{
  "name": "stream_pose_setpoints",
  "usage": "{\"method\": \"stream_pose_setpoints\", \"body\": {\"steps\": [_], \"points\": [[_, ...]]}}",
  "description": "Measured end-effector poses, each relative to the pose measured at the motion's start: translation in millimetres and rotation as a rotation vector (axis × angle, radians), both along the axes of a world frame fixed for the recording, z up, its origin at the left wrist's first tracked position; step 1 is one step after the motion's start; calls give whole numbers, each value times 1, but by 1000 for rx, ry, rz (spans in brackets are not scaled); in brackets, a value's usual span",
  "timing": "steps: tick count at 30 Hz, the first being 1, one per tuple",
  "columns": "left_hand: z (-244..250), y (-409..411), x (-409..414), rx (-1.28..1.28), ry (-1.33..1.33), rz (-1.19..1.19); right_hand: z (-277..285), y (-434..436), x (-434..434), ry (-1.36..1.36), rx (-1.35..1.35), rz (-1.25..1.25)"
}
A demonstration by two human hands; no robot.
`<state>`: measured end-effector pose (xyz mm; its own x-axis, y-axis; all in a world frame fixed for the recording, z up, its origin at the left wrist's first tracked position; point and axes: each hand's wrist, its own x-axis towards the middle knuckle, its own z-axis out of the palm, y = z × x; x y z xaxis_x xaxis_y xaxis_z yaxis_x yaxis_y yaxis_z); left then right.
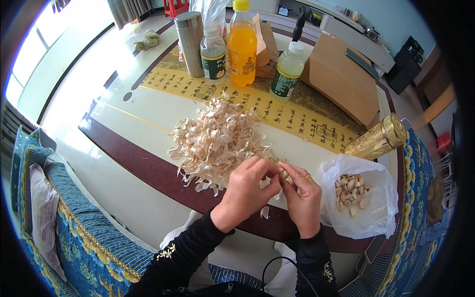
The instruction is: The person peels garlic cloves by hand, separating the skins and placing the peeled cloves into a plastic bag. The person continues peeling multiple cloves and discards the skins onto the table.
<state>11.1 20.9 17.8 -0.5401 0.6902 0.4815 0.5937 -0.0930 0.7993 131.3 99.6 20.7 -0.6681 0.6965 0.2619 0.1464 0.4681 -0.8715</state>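
A small garlic clove point(283, 174) is pinched between the thumb and forefinger of my right hand point(305, 196). The fingertips of my left hand point(248, 193) meet it from the other side and partly cover it. Just beyond my left hand rises a large heap of dry garlic skins point(219, 143), spread on the table. To the right of my right hand lies an opened white plastic bag point(374, 224), with several garlic cloves point(349, 189) inside. One loose flake of garlic skin point(264, 212) rests near the table's front edge.
Behind the heap stand a steel flask point(190, 44), an orange drink bottle point(242, 52) and two green-labelled bottles point(213, 61) point(286, 76). A cardboard box point(343, 78) carries a dark flat object. A gold embossed canister point(376, 137) leans beside the bag. Blue patterned sofas point(92, 226) flank the table point(156, 167).
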Motion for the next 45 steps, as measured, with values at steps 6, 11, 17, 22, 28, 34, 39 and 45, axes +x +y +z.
{"method": "stream_pose_setpoints", "body": {"steps": [6,11,17,22,28,34,39,45], "points": [[-4,1,-9,-41,-87,113,-1,3,6,127,-466,46],[-8,0,-16,-142,3,161,5,8,8,258,-790,105],[0,-2,-11,-176,-84,50,-2,12,8,402,-1029,116],[7,-4,-4,-115,-215,-153,0,10,6,372,-1021,46],[6,-4,-2,-133,-289,-163,-5,12,10,366,-1048,94],[1,-3,-4,-109,-298,-75,-2,15,12,396,-1260,224],[3,-3,-6,-114,-290,33,-15,23,17,485,-1532,334],[-8,-1,-13,-175,120,202,-9,25,17,538,-1565,295]]}}
